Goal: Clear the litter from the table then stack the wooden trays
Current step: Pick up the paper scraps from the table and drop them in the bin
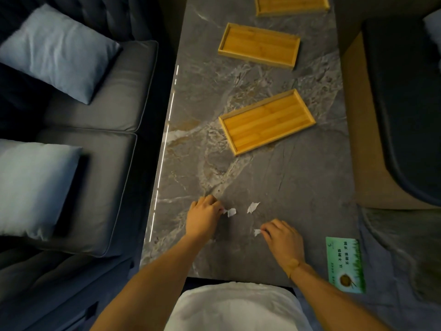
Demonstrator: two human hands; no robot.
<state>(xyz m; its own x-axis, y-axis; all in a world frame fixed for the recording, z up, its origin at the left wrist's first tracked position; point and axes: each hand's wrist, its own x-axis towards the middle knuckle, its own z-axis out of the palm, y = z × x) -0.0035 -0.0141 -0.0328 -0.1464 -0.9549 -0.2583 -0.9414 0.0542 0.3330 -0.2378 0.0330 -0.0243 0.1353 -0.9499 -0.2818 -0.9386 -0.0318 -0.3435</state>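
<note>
Grey marble table (298,187) between dark sofas, seen from above. Nearest, at the right front corner, a green card (345,265), flat, half over the edge. Just beyond, both hands down on the stone. Right hand (282,237): fingertips pinched shut on a small white scrap (257,232). Left hand (202,215): fingers curled, tips closed on another paper scrap (231,212), possibly a second tiny bit too; hard to tell. Between and slightly beyond, a third torn scrap (253,207), loose, untouched.

Step in hand, by the look of it: litter-clearing, early on. Next move probably calls for lifting the pinched pieces cleanly, collecting the loose one, then finding somewhere to drop them; no bin in view.

Further off, three wooden trays, all empty, well apart, none stacked: near tray (267,121) angled, middle tray (260,45), far tray (292,5) cut off by the top edge.
</note>
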